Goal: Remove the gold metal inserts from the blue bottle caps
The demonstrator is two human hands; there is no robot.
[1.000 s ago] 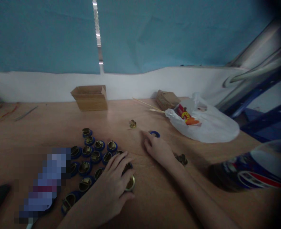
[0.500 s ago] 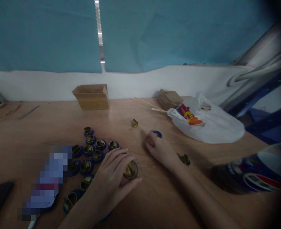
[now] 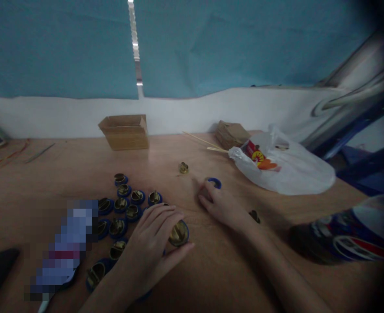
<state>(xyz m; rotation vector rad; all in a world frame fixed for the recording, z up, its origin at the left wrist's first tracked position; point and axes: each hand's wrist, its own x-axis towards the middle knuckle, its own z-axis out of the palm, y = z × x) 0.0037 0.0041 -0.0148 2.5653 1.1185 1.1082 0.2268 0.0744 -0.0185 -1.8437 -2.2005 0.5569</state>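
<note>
My left hand (image 3: 153, 239) is bent low over the table, its fingers and thumb around a round blue-rimmed brass clip (image 3: 179, 233). To the right, my right hand (image 3: 220, 204) rests on the table with bent fingers against a blue-rimmed disc (image 3: 214, 182); its fingertips are partly hidden. A loose brass clip (image 3: 183, 168) sits beyond that hand, and a dark metal clip (image 3: 254, 216) lies beside the right forearm. Left of my left hand are several blue-rimmed brass clips (image 3: 133, 213), some with raised flaps.
An open cardboard box (image 3: 127, 139) stands against the wall. Further right are a brown package (image 3: 231, 134), thin sticks (image 3: 200, 140) and a white plastic bag (image 3: 296, 169). A Pepsi bottle (image 3: 351, 234) lies near right. A pixelated blue item (image 3: 70, 243) lies at left.
The fingers of my right hand have loosened and shifted slightly at the blue-rimmed disc, showing more of it. The right forearm now covers more of the dark clip. My left hand is nearly still.
</note>
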